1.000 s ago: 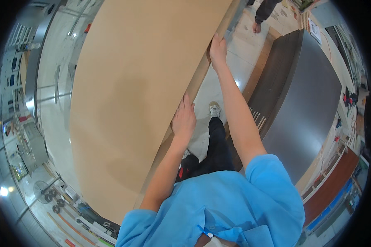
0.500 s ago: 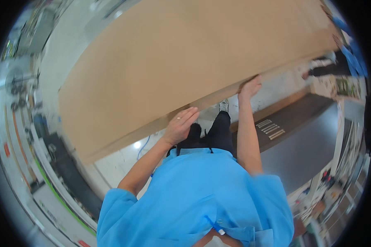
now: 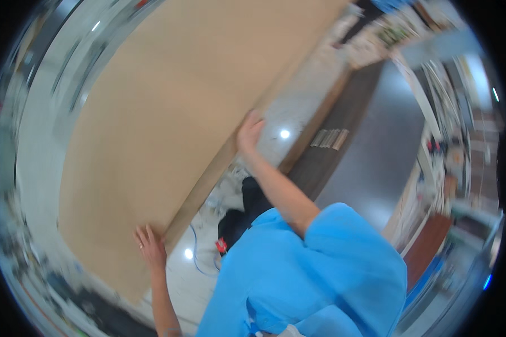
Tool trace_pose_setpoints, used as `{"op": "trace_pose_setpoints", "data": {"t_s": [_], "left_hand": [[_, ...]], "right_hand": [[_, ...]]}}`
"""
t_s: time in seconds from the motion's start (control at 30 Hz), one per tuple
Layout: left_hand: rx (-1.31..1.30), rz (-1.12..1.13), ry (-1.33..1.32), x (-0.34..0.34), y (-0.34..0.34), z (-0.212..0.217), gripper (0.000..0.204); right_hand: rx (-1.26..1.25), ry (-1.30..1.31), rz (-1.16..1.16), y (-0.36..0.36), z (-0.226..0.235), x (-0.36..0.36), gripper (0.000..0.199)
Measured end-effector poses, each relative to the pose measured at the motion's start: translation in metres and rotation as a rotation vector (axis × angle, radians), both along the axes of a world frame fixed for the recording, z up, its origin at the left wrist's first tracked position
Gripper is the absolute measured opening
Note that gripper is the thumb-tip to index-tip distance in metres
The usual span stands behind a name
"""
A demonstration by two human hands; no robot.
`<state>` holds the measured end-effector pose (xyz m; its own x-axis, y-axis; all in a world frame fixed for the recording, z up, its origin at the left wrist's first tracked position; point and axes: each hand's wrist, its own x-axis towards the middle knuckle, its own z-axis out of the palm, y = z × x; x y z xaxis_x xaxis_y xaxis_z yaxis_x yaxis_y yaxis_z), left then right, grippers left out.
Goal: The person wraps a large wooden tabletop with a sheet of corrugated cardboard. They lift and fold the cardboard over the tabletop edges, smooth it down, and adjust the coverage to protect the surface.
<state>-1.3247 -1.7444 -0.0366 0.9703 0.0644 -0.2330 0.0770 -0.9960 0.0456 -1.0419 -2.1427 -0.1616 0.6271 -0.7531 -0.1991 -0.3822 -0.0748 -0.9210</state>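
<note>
A large flat tan board [image 3: 146, 129], which looks like cardboard, spreads from the upper middle to the lower left, its near side edge slanting across the view. On its top face, by that edge at the lower left, my left hand [image 3: 150, 244] lies with fingers stretched out. Farther up the same edge, my right hand [image 3: 250, 132] grips the board, its fingers partly hidden behind the edge. The picture is smeared by motion.
At right stands a dark panel [image 3: 371, 151] with several small light strips [image 3: 329, 139] on it. A blue cable [image 3: 194, 247] lies on the pale floor near my legs. Another person's dark-clad leg [image 3: 357, 23] shows at the upper right, beyond the board.
The view has turned, and the board's edge slants more steeply. My left hand has shifted along the edge toward the near corner; my right hand stays on the edge.
</note>
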Motion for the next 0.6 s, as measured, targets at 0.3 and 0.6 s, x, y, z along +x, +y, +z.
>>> {"op": "trace_pose_setpoints", "data": {"t_s": [0.3,0.6], "left_hand": [[0.044,-0.19,0.096,-0.016,0.0,0.026,0.097],[-0.003,-0.293,-0.116,-0.021,0.019,-0.011,0.087]], "right_hand": [[-0.139,-0.109,-0.003,0.1,0.043,-0.081,0.075],[-0.151,0.012,0.108,0.186,0.059,-0.153,0.098]]}}
